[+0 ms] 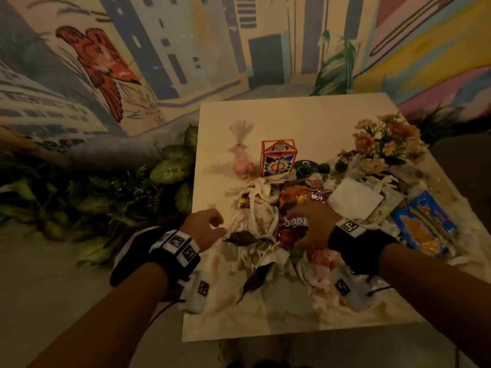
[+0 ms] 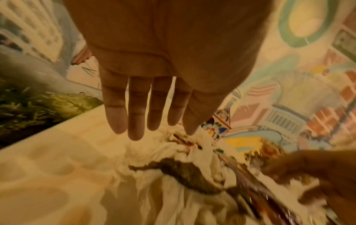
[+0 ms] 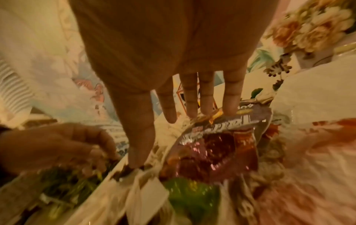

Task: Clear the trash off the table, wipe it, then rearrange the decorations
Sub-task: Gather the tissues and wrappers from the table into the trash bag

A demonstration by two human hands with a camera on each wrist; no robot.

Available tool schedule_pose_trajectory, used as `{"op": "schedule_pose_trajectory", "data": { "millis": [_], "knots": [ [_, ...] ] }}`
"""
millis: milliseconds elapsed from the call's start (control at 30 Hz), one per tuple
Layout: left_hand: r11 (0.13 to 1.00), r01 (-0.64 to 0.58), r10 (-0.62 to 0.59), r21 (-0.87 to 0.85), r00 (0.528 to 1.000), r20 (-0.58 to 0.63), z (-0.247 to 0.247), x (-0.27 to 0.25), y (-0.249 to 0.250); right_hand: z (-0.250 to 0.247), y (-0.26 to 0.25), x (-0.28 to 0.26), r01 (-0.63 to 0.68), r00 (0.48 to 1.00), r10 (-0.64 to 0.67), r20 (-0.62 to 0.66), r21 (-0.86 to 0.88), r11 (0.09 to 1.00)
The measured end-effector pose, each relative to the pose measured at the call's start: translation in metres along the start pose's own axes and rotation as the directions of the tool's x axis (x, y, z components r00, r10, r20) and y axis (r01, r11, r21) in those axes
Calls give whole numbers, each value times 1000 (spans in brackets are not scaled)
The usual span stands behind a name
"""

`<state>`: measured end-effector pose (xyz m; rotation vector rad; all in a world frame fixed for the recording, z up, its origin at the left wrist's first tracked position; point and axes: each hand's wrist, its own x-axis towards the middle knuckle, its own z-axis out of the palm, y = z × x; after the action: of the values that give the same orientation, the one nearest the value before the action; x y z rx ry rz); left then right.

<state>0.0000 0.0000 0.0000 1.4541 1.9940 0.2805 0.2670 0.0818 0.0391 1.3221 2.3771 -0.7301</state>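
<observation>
A: Nearest are the two forearms, each with a black wrist strap. The left hand (image 1: 204, 227) hovers at the left side of the trash, fingers (image 2: 135, 121) straight and spread, holding nothing. The right hand (image 1: 313, 224) lies on the snack bag (image 1: 297, 205); its fingers (image 3: 231, 99) are stretched out with the tips on the bag's far end, touching but not gripping.

B: Where is the trash?

A: Heaped mid-bench (image 1: 265, 118): white paper shreds (image 1: 255, 224), dry leaves (image 1: 240, 238), the snack bag on top, a blue packet (image 1: 425, 224) to the right, a white napkin (image 1: 354, 199) between them.

B: How should the clearing go?

A: I'd curl the right fingers round the bag and lift it clean, then let the left hand sweep the shreds inward, towards the right. The shreds are loose, so they need raking together, or some will slide off the near edge.

B: Anything in the way?

A: The decorations stand just behind the heap: a painted box (image 1: 277, 158), a pink pouch (image 1: 243, 166), small green plants (image 1: 314, 168), flowers (image 1: 385, 142) at the far right. The shreds run up against them, so a broad sweep could topple the box or drag a plant along. Foliage lies on the floor left of the bench.
</observation>
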Motion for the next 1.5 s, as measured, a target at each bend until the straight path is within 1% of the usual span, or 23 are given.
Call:
{"op": "schedule_pose_trajectory", "data": {
  "millis": [67, 100, 167, 267, 333, 400, 500, 600, 633, 700, 733, 833, 900, 1100, 1200, 1300, 1400, 1500],
  "knots": [
    [993, -23, 18, 115, 999, 41, 11, 3, 10, 8, -1, 1, 25, 999, -22, 29, -129, 991],
    [986, -48, 35, 161, 996, 82, 17, 4, 14, 13, 0, 3, 32, 999, -25, 43, -174, 984],
    [977, -80, 50, 199, 987, 154, 29, 4, 20, 20, 2, 6, 14, 997, 2, 72, -227, 974],
    [969, -84, 44, 232, 984, 174, 40, 9, 24, 18, 5, 11, -17, 991, 56, 122, -299, 954],
    [964, -79, 33, 253, 983, 179, 46, 10, 30, 19, 5, 13, -19, 988, 64, 139, -306, 952],
    [959, -54, 8, 278, 987, 163, 51, 12, 34, 21, 6, 17, -25, 989, 62, 133, -267, 963],
    [960, -21, -8, 279, 995, 102, 61, 16, 37, 23, 9, 24, -31, 995, 51, 91, -204, 979],
    [961, -2, -21, 276, 997, 78, 68, 20, 36, 25, 8, 29, -42, 995, 59, 80, -195, 980],
    [965, 4, -25, 260, 997, 75, 69, 20, 35, 26, 7, 30, -42, 997, 54, 55, -200, 979],
    [972, 0, -15, 235, 998, 61, 70, 22, 34, 28, 6, 33, -6, 1000, 7, 3, -257, 967],
    [975, -7, -3, 223, 999, 47, 70, 24, 34, 29, 5, 35, 37, 999, -38, 4, -301, 953],
    [984, -3, 1, 177, 1000, 13, 69, 25, 34, 29, -1, 39, 184, 983, -160, 94, -396, 899],
    [984, 7, -8, 177, 1000, 5, 69, 25, 36, 29, -4, 41, 219, 975, -181, 131, -405, 888],
    [983, -7, 8, 184, 1000, -6, 65, 24, 37, 25, -1, 50, 156, 985, -117, 130, -362, 919],
    [983, 8, -5, 185, 1000, -17, 63, 23, 38, 20, 0, 51, 129, 987, -93, 129, -303, 944],
    [980, 16, -13, 198, 1000, -19, 60, 21, 39, 17, 1, 52, 90, 995, -77, 67, -215, 972],
    [978, 10, -3, 209, 999, -33, 55, 17, 42, 12, 3, 45, 52, 998, -54, -27, -80, 995],
    [981, -16, 27, 194, 998, -52, 45, 14, 49, -5, 8, 34, -6, 994, 12, -111, 50, 999]
  ]
}}
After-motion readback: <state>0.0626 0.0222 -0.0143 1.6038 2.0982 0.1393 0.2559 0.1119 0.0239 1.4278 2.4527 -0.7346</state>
